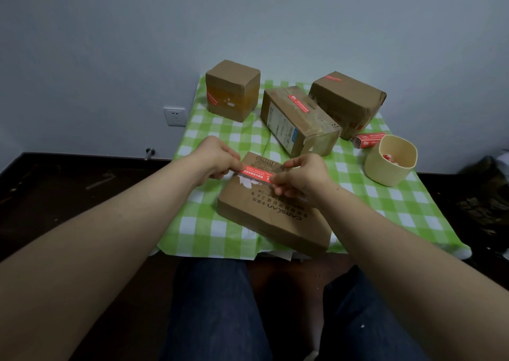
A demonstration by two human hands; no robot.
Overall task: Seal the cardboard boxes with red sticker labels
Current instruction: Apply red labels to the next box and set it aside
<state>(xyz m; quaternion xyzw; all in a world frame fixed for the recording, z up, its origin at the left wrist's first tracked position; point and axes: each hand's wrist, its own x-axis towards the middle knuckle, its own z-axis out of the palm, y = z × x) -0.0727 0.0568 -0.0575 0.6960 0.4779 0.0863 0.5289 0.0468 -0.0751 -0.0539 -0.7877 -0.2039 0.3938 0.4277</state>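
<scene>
Pinching one red sticker label (256,173), left hand (217,158) and right hand (303,176) hover over the CARSLAN box (275,220).

A green-and-white checked tablecloth (209,231) carries four brown cardboard boxes: a flat printed box (275,217) nearest, a cube-shaped box (234,90) far left, a long box (297,121) mid-back and a bulky box (347,98) far right. A cream rounded-square cup (385,165) stands at the right, with a small red pack (369,139), perhaps stickers, just behind it.
</scene>
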